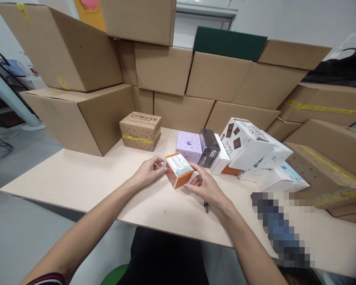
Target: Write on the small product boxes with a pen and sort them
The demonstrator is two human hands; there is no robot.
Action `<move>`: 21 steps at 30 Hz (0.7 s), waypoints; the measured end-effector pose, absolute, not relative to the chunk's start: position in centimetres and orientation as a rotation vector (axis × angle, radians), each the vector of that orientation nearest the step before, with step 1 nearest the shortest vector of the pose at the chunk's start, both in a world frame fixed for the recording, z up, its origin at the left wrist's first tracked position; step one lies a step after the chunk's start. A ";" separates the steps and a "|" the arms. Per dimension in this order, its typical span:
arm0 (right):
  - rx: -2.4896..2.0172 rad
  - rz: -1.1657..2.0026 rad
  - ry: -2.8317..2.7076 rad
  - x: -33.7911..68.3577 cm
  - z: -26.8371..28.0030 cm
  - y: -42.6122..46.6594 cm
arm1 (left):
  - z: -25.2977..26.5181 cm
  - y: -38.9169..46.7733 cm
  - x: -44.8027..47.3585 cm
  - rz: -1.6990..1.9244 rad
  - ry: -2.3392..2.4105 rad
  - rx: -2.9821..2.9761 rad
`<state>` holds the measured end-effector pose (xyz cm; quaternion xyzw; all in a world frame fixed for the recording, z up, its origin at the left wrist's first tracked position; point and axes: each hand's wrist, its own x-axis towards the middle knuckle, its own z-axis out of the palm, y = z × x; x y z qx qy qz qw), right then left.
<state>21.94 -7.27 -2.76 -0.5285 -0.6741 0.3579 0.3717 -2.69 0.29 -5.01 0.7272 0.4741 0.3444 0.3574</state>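
A small orange and white box [178, 169] with printed text on its top is held between my two hands, just above the table. My left hand [150, 169] grips its left edge with thumb and fingers. On the right side, my right hand [206, 184] has its fingers closed on the box's corner. Just behind it stand a lavender spotted box [188, 144] and a dark box [209, 144] marked 2076. Below my right wrist lies a small black object [207, 207], too small to name.
A brown spotted carton [141, 131] with yellow tape sits at the back left of the pale table [86, 178]. White boxes [249, 142] pile up to the right. Large cartons [163, 67] wall off the back. A blurred-out dark item [280, 229] lies at the right front.
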 end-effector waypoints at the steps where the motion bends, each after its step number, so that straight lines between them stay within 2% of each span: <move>1: -1.329 0.922 -1.718 21.7 -3.2 -7.4 | -5.3 0.3 -2.6 0.880 1.230 1.872; 11: -1.387 0.912 -1.615 20.1 -5.3 -7.8 | -5.0 -0.3 -1.4 0.754 0.974 1.483; 16: -1.269 0.899 -1.618 20.1 -5.3 -7.9 | -4.8 -0.9 -1.2 0.911 0.757 1.456; 21: -1.247 0.673 -1.646 20.4 -5.8 -7.8 | -5.9 -1.0 -1.0 1.028 0.609 1.527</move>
